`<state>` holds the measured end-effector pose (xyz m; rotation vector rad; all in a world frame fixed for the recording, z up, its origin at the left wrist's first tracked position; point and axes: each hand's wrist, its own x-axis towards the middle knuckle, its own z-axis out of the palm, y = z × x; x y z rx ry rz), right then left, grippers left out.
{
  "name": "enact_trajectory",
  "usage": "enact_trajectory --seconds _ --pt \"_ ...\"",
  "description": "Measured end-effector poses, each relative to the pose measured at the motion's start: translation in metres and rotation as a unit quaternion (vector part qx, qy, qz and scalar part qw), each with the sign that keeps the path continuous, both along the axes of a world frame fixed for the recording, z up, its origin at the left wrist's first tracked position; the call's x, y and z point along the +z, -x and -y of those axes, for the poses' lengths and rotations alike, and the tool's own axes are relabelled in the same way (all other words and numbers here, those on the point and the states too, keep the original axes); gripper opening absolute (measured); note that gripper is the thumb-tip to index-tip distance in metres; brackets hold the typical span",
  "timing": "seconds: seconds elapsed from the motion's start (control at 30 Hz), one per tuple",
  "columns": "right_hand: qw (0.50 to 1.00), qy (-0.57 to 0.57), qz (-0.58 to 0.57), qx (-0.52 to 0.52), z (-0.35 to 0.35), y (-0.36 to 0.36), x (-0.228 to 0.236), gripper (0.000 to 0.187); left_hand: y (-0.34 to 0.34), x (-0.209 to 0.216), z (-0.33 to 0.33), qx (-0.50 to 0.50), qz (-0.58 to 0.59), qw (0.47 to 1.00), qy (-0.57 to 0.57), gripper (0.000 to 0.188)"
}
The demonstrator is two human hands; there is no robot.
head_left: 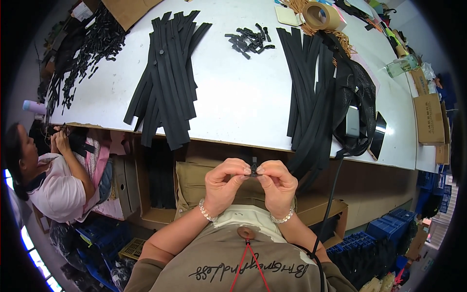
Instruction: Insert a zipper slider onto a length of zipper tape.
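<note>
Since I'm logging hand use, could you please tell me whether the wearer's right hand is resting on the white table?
No, the right hand and left hand pinch a small black piece in front of the white table.

Dark, looping script runs in a line across the front of the person's brown shirt, upside down from the head camera. At the right, a cardboard box bears several short rows of dark printed characters on its side (small, and bent by the lens). A smaller carton near it and a white label at the upper left show marks too tiny to make out.
</note>
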<state>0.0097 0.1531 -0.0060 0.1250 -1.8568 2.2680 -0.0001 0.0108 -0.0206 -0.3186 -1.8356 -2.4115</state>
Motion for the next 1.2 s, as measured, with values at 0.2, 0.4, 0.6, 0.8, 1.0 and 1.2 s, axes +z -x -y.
enact_trajectory --seconds 0.2,0.4,0.6,0.8,1.0,1.2 --pt "0.982 0.051 0.182 0.028 -0.003 0.006 -0.01 0.008 0.001 -0.001 -0.004 0.003 0.25 0.968 -0.019 0.008" --pt "0.922 0.196 0.334 0.008 0.002 0.019 -0.036 0.007 0.012 -0.028 -0.005 -0.032 0.424 0.893 -0.145 0.013" --pt "0.909 0.24 0.34 -0.003 0.009 0.03 -0.039 0.004 0.022 -0.028 -0.011 -0.01 0.411 0.89 -0.195 0.011" --pt "0.9 0.27 0.341 -0.015 0.005 0.035 -0.034 0.004 0.028 -0.023 -0.009 -0.036 0.412 0.886 -0.21 0.01" --pt "0.926 0.087 0.326 0.168 -0.019 0.027 -0.01 0.005 0.035 0.017 0.015 -0.134 0.36 0.923 0.032 0.012" --pt "0.971 0.031 0.189 0.146 -0.013 0.017 0.033 0.005 0.047 0.072 0.034 -0.23 0.282 0.921 0.137 0.016"
